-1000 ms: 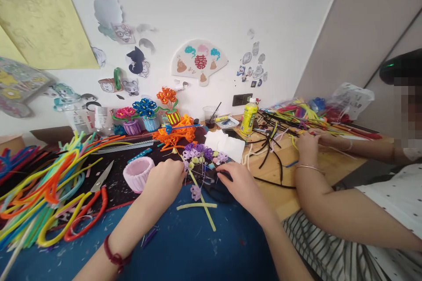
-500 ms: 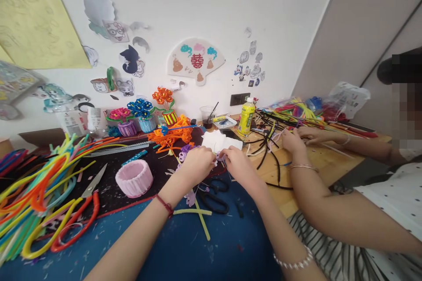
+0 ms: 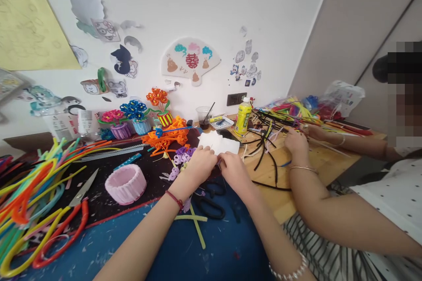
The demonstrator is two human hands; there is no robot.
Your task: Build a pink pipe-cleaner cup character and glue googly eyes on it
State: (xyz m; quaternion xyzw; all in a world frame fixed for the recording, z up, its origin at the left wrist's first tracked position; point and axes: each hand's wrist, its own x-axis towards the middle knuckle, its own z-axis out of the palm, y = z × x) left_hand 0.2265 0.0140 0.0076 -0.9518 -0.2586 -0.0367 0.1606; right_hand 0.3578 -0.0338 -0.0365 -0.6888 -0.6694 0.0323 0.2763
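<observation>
My left hand (image 3: 201,162) and my right hand (image 3: 233,170) meet over the mat, fingers closed and pinching. Between the fingertips a bit of light purple pipe cleaner (image 3: 219,163) shows; the rest of it is hidden. Purple looped pipe-cleaner flowers (image 3: 183,156) lie beside and behind my left hand. Below the hands rest black-handled scissors (image 3: 211,209) and two crossed yellow-green pipe cleaners (image 3: 198,230). A white sheet of paper (image 3: 230,145) lies just beyond my fingers. To the left stands a pink pipe-cleaner pot (image 3: 125,186).
Orange-handled scissors (image 3: 83,210) and a heap of coloured pipe cleaners (image 3: 29,193) lie at left. Finished flower pots (image 3: 141,126) and orange pipe cleaners (image 3: 171,136) stand behind. A yellow bottle (image 3: 243,117) is at back right. A co-worker's hands (image 3: 296,140) work at right.
The view has shifted slightly right. My hands have drawn closer together, and the purple loops seen between them before are now mostly covered by my fingers.
</observation>
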